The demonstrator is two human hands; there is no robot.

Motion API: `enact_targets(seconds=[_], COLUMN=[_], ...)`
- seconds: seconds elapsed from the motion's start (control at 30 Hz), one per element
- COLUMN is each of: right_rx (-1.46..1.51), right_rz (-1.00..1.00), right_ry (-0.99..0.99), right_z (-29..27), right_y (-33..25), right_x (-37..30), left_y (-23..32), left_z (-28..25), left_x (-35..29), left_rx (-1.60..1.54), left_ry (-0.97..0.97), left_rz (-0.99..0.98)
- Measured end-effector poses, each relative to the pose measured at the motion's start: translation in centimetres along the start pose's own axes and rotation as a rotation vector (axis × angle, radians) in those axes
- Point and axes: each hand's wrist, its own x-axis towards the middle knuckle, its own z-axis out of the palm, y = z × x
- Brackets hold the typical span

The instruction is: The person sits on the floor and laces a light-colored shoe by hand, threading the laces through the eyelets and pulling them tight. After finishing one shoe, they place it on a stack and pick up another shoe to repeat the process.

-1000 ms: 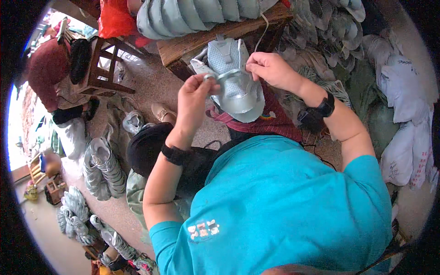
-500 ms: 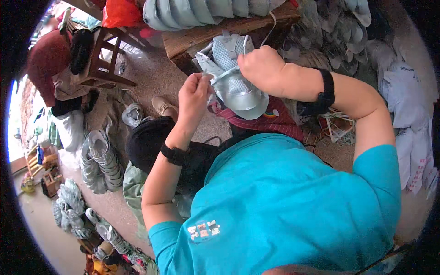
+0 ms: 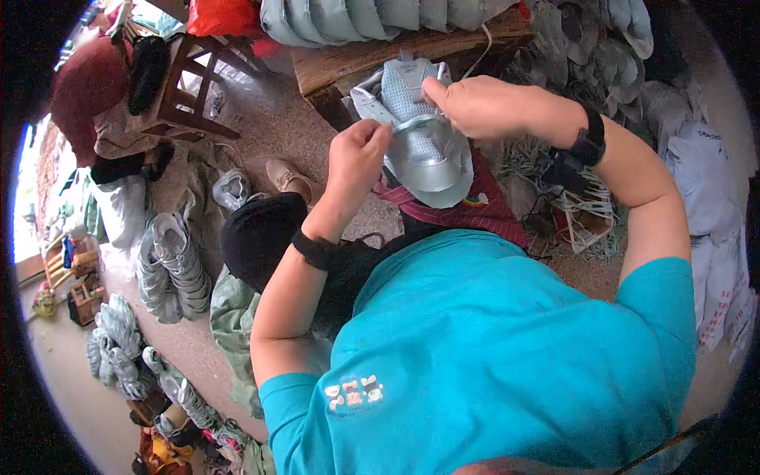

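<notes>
I have the left hand (image 3: pixel 358 158) pinched narrow on the left edge of a pale grey-blue shoe upper (image 3: pixel 437 176) of mesh and shiny panels. The right hand (image 3: pixel 492 109) is curled above its right side; I cannot tell whether anything is between the fingers. The upper points its toe toward the teal shirt (image 3: pixel 491 340), over a maroon striped cloth (image 3: pixel 500 220), beside the rough brown wooden worktop (image 3: pixel 317 70) bearing a row of overlapping grey-blue curved pieces (image 3: pixel 356 22).

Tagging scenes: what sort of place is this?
Likely a shoe-making workshop: a grey shoe upper by a wooden bench, overlapping grey pieces atop it, and stacked uppers on the floor.
</notes>
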Motion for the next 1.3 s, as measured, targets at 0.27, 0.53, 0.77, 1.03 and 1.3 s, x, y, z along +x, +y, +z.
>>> enact_targets(seconds=[0.27,0.53,0.77,1.03,1.3], right_rx=[0.470,0.075,-0.189,-0.294,-0.053], right_rz=[0.171,0.141,0.028,-0.323,-0.298], right_ry=[-0.227,0.064,0.058,0.231,0.049], right_z=[-1.7,1.0,-0.3,-0.8,-1.6], right_y=[0.9,-1.0,-0.2,2.4,3.5], right_x=[-0.3,0.6,0.7,2.6,2.5], left_y=[1.9,4.4,4.3,1.2,7.7], left_z=[0.3,-1.8,-4.2,-0.9,0.3], left_x=[0.5,1.1,4.3,3.5,0.3], left_rx=[0.582,0.664,0.807,0.386,-0.107], left_ry=[0.082,0.099,-0.346,0.006,0.055], left_rz=[0.270,0.738,0.747,0.346,0.300])
